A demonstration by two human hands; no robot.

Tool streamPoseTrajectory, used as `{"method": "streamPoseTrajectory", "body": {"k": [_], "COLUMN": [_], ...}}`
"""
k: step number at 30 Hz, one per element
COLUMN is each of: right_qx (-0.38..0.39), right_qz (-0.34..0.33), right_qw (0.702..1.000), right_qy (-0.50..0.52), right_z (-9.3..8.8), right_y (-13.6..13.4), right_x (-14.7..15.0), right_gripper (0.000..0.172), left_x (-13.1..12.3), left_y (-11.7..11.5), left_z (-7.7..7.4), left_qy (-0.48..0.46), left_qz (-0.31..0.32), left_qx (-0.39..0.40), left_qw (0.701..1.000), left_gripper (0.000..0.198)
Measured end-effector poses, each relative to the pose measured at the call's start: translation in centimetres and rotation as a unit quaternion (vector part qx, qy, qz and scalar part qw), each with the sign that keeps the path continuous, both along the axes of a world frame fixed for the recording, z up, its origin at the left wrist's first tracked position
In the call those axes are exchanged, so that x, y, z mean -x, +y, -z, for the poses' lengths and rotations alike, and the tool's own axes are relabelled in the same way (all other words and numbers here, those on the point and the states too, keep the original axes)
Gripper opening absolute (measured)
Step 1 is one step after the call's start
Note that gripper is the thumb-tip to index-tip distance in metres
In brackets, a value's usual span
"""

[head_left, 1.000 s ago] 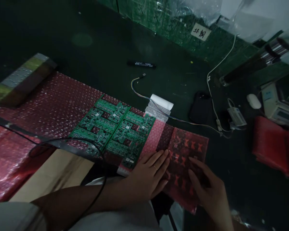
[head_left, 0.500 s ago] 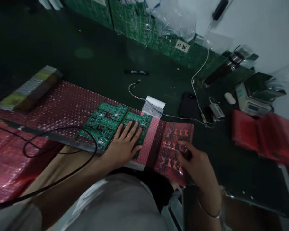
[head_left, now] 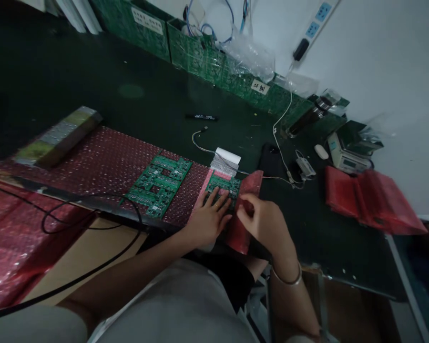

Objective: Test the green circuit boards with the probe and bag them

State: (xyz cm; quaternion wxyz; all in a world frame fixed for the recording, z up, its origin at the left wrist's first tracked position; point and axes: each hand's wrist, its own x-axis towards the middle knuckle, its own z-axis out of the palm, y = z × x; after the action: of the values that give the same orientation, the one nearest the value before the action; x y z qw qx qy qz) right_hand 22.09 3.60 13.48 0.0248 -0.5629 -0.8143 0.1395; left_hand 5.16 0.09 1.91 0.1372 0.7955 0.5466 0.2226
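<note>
My left hand [head_left: 206, 225] lies flat with fingers spread on a green circuit board [head_left: 229, 183], covering its lower part. That board rests on a pink strip of bubble wrap. At its right side my right hand [head_left: 268, 221] is closed on a raised red bubble-wrap fold [head_left: 240, 238], thumb and forefinger curled together at it. Whatever lies inside the fold is hidden. Left of my hands another green circuit board [head_left: 160, 183] lies on the long sheet of red bubble wrap [head_left: 119, 155], apart from my fingers.
A long metal block [head_left: 59, 136] weighs on the sheet's left end. Behind the boards are a black marker [head_left: 201, 117], a thin cable and a white roll [head_left: 229, 156]. To the right lie a phone [head_left: 271, 161] and red wrapped packets [head_left: 375, 197]. A black cable [head_left: 93, 271] crosses the lower left.
My left hand and the board under it have shifted right, away from the other board, onto the pink strip. The red fold now stands tilted up at my right hand. The view has shifted.
</note>
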Motion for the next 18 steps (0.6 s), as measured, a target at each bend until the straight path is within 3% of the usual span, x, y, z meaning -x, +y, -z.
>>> {"method": "streamPoseTrajectory", "body": {"k": [2, 4, 6, 8, 11, 14, 18], "right_qx": [0.011, 0.015, 0.03, 0.049, 0.015, -0.045, 0.059], "right_qz": [-0.026, -0.043, -0.054, -0.055, -0.011, 0.097, 0.162], "right_qw": [1.0, 0.999, 0.998, 0.997, 0.998, 0.985, 0.948], "right_qy": [0.01, 0.002, -0.014, -0.016, 0.058, 0.136, 0.266], "right_z": [0.3, 1.3, 2.6, 3.9, 5.4, 6.8, 8.0], "right_y": [0.4, 0.9, 1.1, 1.0, 0.1, -1.0, -1.6], "right_x": [2.9, 6.4, 9.3, 10.8, 9.5, 5.4, 1.9], "right_gripper": [0.041, 0.048, 0.046, 0.042, 0.042, 0.051, 0.079], "left_x": [2.1, 4.7, 7.0, 8.3, 8.1, 6.8, 5.7], "left_y": [0.5, 0.8, 0.5, -0.4, -2.7, -4.7, -5.7], "left_z": [-0.5, -1.2, -2.0, -2.6, -2.7, -2.0, -1.3], "left_qy": [-0.077, -0.149, -0.189, -0.193, -0.139, -0.052, 0.014], "left_qz": [-0.012, -0.087, -0.171, -0.19, -0.114, -0.052, -0.039], "left_qx": [0.008, 0.006, -0.002, 0.003, 0.005, -0.048, -0.086], "left_qw": [0.997, 0.985, 0.967, 0.963, 0.984, 0.996, 0.995], "left_gripper": [0.049, 0.05, 0.05, 0.048, 0.042, 0.037, 0.04]}}
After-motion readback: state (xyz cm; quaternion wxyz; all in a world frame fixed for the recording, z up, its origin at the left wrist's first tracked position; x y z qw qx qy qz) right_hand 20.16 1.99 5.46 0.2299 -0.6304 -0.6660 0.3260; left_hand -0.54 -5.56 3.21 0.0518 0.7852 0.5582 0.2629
